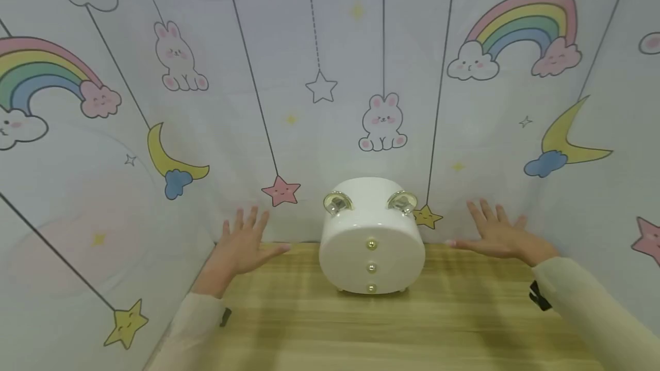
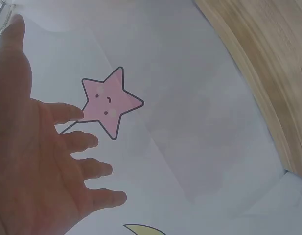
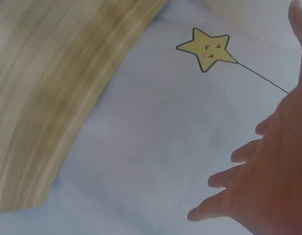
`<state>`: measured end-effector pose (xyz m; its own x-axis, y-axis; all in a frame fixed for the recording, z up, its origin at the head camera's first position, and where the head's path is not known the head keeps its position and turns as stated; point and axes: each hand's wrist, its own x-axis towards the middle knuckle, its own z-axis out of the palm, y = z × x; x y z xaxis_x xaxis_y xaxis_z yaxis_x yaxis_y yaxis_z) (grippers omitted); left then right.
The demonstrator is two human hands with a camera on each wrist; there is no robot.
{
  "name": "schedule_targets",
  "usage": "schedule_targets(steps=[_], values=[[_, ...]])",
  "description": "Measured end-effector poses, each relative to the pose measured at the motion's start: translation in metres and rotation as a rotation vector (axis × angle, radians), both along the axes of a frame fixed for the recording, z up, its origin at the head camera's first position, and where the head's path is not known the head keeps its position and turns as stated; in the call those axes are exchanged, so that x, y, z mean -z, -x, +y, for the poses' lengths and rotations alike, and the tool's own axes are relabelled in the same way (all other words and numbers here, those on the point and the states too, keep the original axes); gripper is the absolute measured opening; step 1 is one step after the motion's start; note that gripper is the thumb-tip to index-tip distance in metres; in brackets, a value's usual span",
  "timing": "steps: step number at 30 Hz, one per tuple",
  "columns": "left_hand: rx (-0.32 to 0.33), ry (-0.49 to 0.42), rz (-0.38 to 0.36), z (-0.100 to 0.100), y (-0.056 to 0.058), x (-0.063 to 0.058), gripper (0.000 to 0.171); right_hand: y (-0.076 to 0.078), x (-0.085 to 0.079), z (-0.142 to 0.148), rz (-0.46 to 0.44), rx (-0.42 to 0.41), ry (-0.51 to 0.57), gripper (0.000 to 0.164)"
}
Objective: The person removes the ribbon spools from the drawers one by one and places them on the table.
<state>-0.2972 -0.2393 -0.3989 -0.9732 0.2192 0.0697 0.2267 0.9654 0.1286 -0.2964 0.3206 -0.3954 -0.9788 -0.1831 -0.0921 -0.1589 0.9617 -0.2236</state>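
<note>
A glossy white rounded box (image 1: 371, 216) stands on the wooden table, with gold knobs down its front and two clear, gold-rimmed ear shapes on top. To its left my left hand (image 1: 240, 249) is held with fingers spread, apart from the box. On the other side my right hand (image 1: 497, 233) is spread the same way, also away from it. In the left wrist view the left hand (image 2: 38, 147) shows an empty palm with straight fingers. The right wrist view has the right hand (image 3: 268, 181) with fingers extended and nothing held.
A wooden tabletop (image 1: 330, 331) reaches back to a white curtain (image 1: 330, 147) printed with rainbows, rabbits, moons and stars. The curtain also encloses the left and right sides. Black straps show near both sleeves.
</note>
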Motion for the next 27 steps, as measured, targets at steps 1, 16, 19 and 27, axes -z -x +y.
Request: schedule_targets(steps=[1,16,19,27], values=[[0.009,0.002,0.005,0.001,0.0,0.001,0.116,0.0,0.0,-0.001,0.022,-0.01,-0.005,0.123],[0.219,-0.076,0.264,0.047,-0.021,-0.007,0.069,-0.02,-0.028,-0.043,0.36,-0.138,0.133,0.053],[0.265,-0.066,0.343,0.059,-0.027,-0.012,0.057,-0.026,-0.03,-0.053,0.397,-0.194,0.146,0.046],[0.443,-0.078,0.532,0.089,-0.04,-0.01,0.032,-0.04,-0.031,-0.076,0.464,-0.288,0.151,0.041]])
